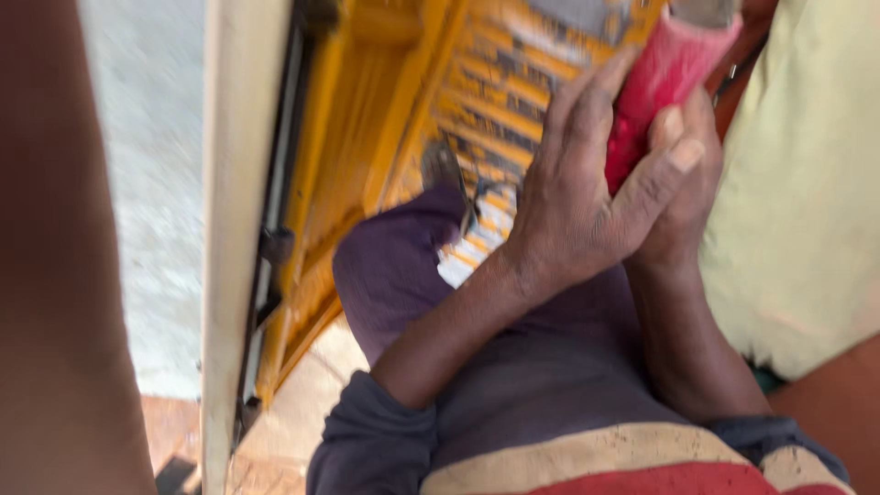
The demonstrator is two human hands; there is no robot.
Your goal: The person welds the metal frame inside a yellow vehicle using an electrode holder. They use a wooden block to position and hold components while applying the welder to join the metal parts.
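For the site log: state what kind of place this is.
Probably a workshop or roadside repair spot. Both hands, left hand and right hand, grip a red handle over yellow-painted metal framework, with grey concrete ground beside it.

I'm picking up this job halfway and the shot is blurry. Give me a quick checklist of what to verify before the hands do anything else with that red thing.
1. Red cylindrical object held by both hands: ok, left hand wraps it from the front, right hand behind.
2. Fingers closed around it: ok.
3. Top end of the red object visible: not ok, it is cut off at the frame edge.
4. What the object is: cannot tell, motion blur.
5. Yellow slatted frame apart from the hands: ok, it lies beyond them, untouched.
6. Knee in purple cloth under the forearms: ok.
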